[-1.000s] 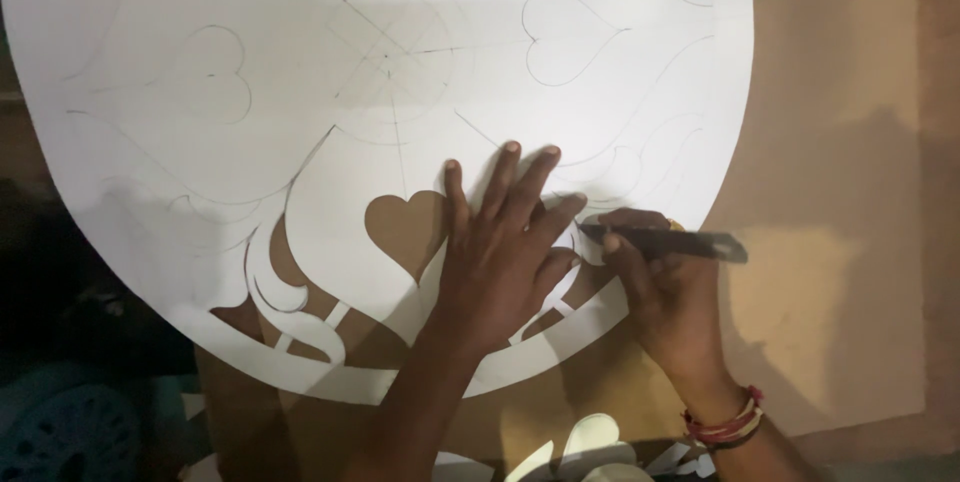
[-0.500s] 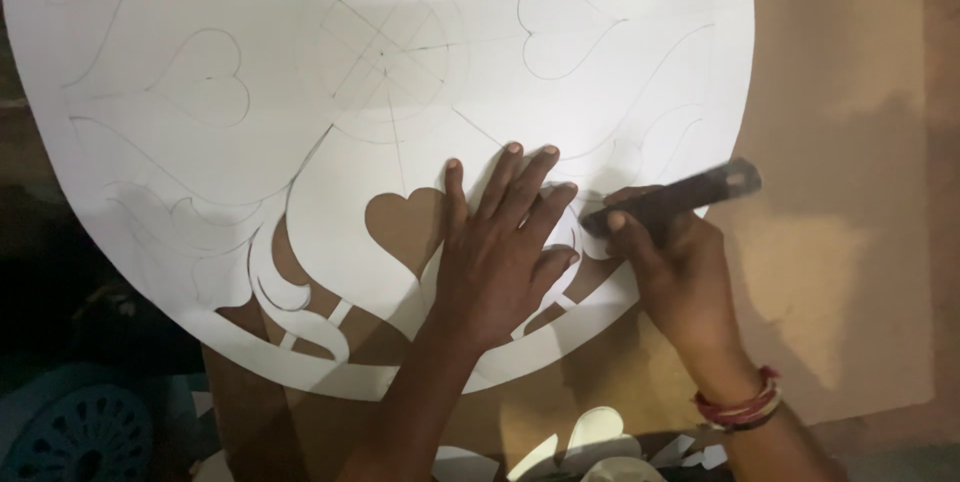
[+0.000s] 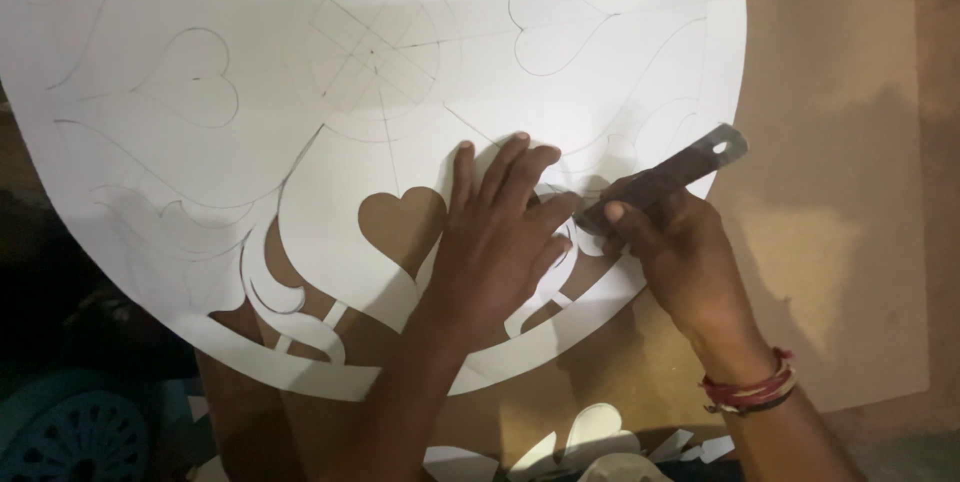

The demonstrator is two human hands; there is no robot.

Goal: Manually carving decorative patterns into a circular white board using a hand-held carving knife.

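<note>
L hand [image 3: 495, 242] flat on white disc [image 3: 180, 192], R hand [image 3: 675, 252] grips blade [image 3: 665, 177]; scraps [image 3: 590, 432] below.

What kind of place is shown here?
Probably a craft workspace: a large round white sheet with pencilled and cut-out hearts lies on a brown board, with white paper offcuts below.

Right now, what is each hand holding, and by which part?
The right hand grips a flat metal blade by its lower end. The left hand holds nothing; it presses flat on the white paper disc.

Dim warm light, soft shadows right, dark lower-left corner, slight blur
</note>
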